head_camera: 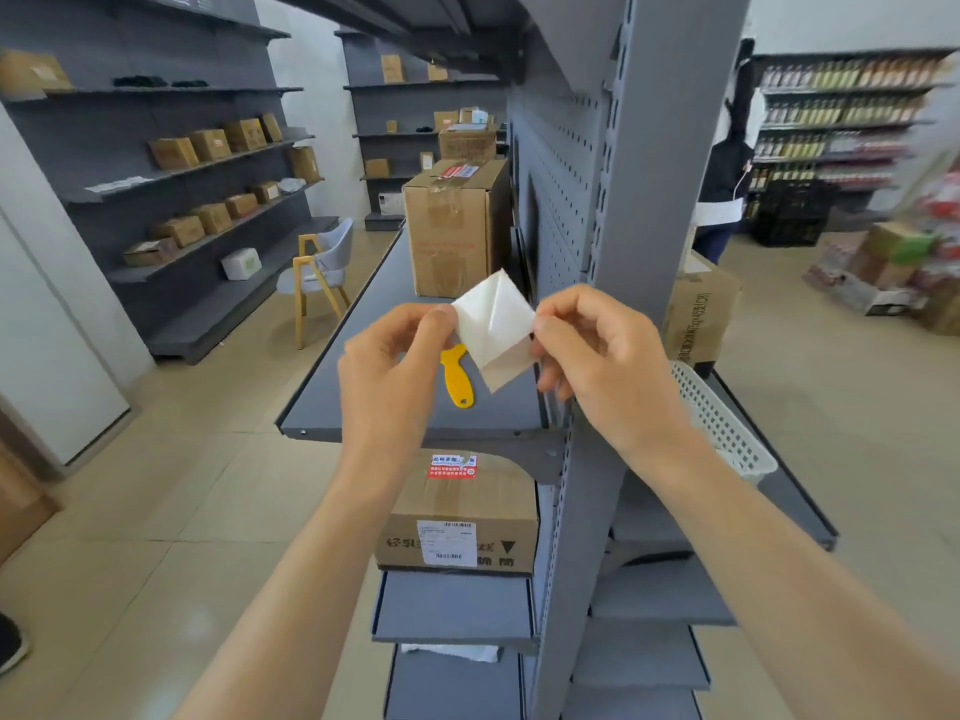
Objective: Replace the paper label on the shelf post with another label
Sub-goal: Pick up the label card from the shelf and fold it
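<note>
I hold a white paper label (493,322) in front of me with both hands, above the grey shelf (363,366). My left hand (389,376) pinches its left corner. My right hand (597,366) pinches its right corner, where one layer is folded or peeled away from the other. The grey perforated shelf post (654,174) rises just behind and to the right of my right hand. No label shows on the visible face of the post. A yellow plastic scraper (457,379) lies on the shelf beneath the label.
A tall cardboard box (452,226) stands on the shelf behind the label. Another box (457,517) sits on the shelf below. A white mesh basket (722,423) lies to the right of the post. A person (727,163) stands at the back right. A chair (319,278) is on the left.
</note>
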Demonstrator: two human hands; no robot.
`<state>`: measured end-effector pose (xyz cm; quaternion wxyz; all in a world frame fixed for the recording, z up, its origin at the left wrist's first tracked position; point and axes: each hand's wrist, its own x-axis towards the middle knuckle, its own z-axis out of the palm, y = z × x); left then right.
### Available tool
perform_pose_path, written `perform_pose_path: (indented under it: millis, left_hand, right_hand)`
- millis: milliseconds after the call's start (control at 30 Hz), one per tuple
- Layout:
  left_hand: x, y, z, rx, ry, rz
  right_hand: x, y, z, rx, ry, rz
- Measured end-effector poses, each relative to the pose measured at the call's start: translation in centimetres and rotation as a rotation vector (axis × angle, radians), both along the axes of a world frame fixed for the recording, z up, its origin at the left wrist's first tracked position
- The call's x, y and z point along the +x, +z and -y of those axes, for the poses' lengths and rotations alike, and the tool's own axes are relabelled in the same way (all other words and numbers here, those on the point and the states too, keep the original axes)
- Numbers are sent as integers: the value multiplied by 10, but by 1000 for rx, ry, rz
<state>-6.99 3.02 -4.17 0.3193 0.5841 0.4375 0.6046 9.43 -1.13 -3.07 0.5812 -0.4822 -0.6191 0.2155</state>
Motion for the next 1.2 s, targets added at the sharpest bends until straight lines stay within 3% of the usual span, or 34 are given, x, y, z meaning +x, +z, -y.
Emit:
perform_pose_path:
  millis: [300, 467, 700, 1000, 1200]
  left_hand:
    - [49, -15, 14, 33, -61, 259]
    - [97, -19, 33, 13, -89, 267]
    - [170, -30, 49, 166, -37, 5]
    - [217, -52, 29, 371, 144, -356]
    - [216, -56, 26, 391, 183, -444]
  right_hand:
    - [73, -8, 47, -18, -244, -236]
    - [120, -6, 61, -11, -372, -295]
    - [185, -19, 57, -49, -463, -225]
    - [235, -88, -4, -396, -467, 25]
    - [245, -127, -39, -536, -453, 198]
